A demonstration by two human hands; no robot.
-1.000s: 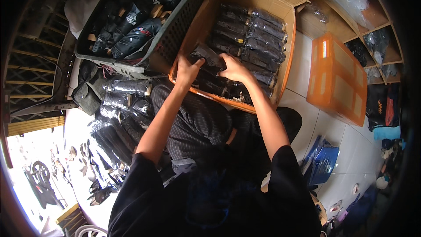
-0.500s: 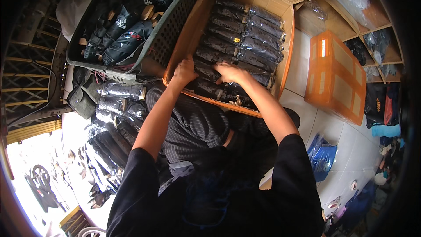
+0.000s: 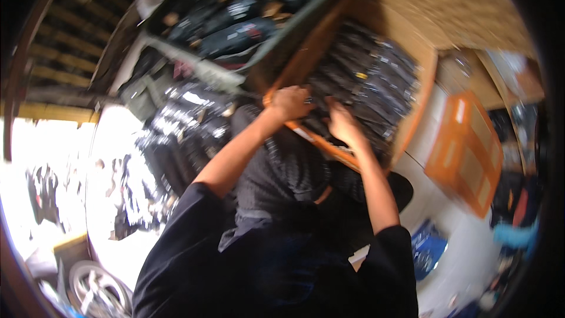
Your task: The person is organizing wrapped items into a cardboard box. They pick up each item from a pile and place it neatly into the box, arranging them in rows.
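Observation:
A cardboard box [image 3: 425, 97] with orange tape along its rim stands open in front of me, holding rows of dark folded umbrellas [image 3: 385, 85] in clear plastic sleeves. My left hand [image 3: 290, 103] is closed at the box's near left corner, by the rim and the nearest packets; what its fingers hold is hidden. Over the near packets in the box lies my right hand [image 3: 346, 126], fingers pointing in among them. Motion smears its fingertips, so I cannot tell whether they grip a packet.
Left of the box, a dark green perforated crate [image 3: 259, 59] holds dark umbrellas with wooden handles. More plastic-wrapped packets [image 3: 188, 121] lie at my left. A taped orange carton [image 3: 465, 153] and a blue plastic packet [image 3: 428, 248] rest on the tiled floor at the right.
My view has turned, so the box, crate and carton appear tilted and shifted right. Both hands remain at the box's near side, in about the same places relative to it.

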